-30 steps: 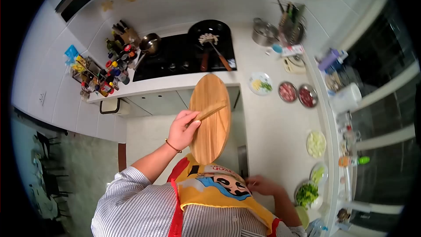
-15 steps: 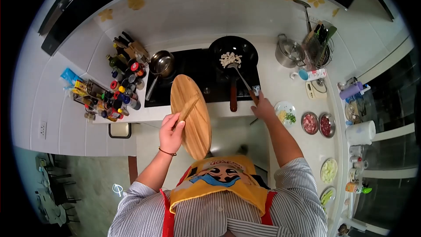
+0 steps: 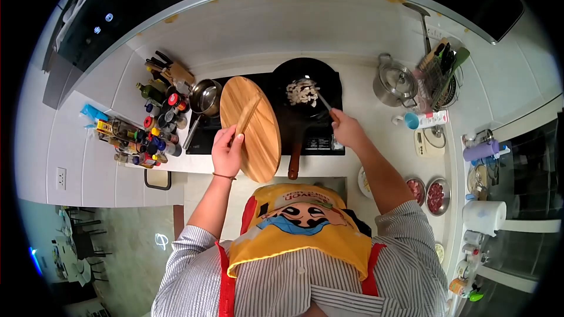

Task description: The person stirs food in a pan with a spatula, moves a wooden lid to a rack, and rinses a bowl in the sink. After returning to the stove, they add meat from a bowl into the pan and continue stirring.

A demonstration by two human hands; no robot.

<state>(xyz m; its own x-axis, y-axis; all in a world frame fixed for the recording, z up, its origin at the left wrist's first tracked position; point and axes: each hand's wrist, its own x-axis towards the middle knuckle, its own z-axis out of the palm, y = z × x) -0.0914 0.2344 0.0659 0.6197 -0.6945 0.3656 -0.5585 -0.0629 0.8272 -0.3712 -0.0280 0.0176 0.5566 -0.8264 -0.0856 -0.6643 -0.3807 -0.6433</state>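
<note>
My left hand (image 3: 228, 151) is closed around the bar handle of a round wooden lid (image 3: 264, 147). The lid is tilted up, its handle side facing me, over the front of the stove to the left of the wok. In the black wok (image 3: 286, 70) lie pale chopped pieces (image 3: 302, 91). With my right hand (image 3: 349, 131) I grip a spatula (image 3: 324, 102); its head is among the pieces, partly hidden. The wok's wooden handle (image 3: 295, 158) points toward me, untouched by either hand.
A steel saucepan (image 3: 205, 97) sits on the left of the stove (image 3: 197, 141). Bottles and jars (image 3: 158, 132) crowd the left counter. To the right are a steel pot (image 3: 395, 82), a plate (image 3: 364, 183) partly behind my forearm, and bowls of red meat (image 3: 436, 196).
My view has shifted. My right hand has moved the spatula to the wok's right side, and the pale pieces look more heaped. The lid remains in my left hand, held farther forward.
</note>
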